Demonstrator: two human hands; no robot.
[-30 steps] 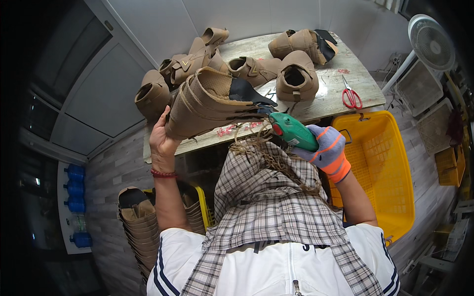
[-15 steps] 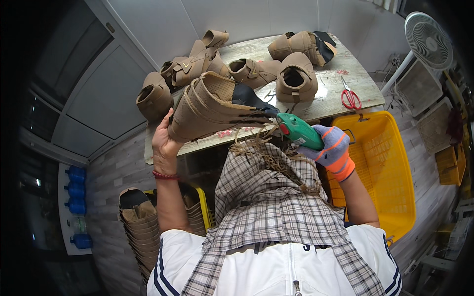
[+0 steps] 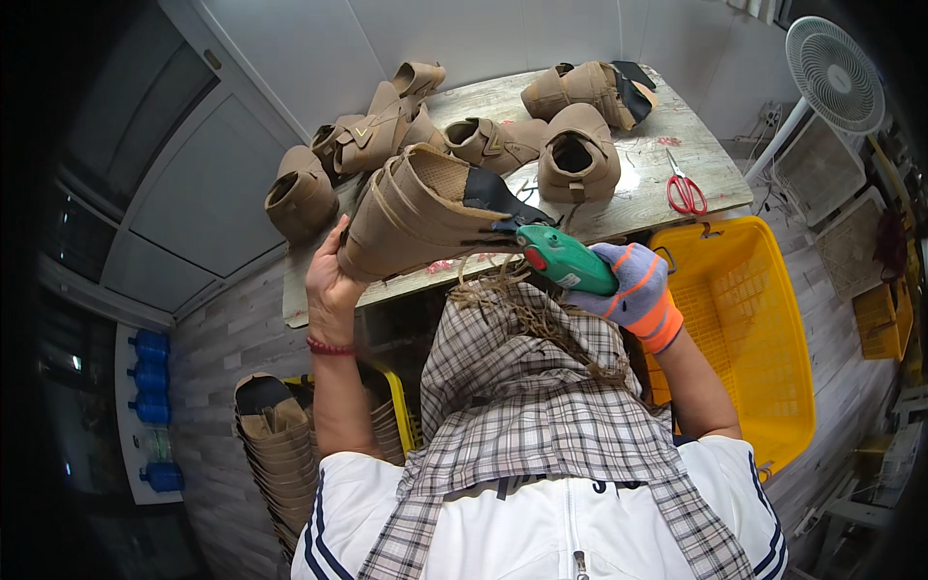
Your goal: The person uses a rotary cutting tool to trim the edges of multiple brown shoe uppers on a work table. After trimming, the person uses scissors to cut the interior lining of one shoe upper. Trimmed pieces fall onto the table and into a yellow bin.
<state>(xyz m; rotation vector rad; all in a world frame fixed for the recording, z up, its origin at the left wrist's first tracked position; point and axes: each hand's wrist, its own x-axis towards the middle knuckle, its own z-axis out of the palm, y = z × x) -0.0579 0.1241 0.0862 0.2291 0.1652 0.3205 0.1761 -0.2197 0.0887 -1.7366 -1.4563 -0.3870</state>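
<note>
- Brown shoe [image 3: 394, 222]: layered, dimpled tan lining [image 3: 441, 180], black flap [image 3: 491, 192], held up over the near edge of the table [image 3: 643, 198].
- Left hand [image 3: 333, 277] grips its rounded end.
- Gloved right hand [image 3: 633, 293] clasps a green tool [image 3: 568, 263] near the flap.

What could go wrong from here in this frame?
The left grip is ungloved, so it could be hurt if the green power tool, in the gloved right grip, slipped across the layered brown uppers. The tool's front is right by their free end and might damage extra layers. Loose strips lie on the plaid apron below the tool and could perhaps get caught.
</note>
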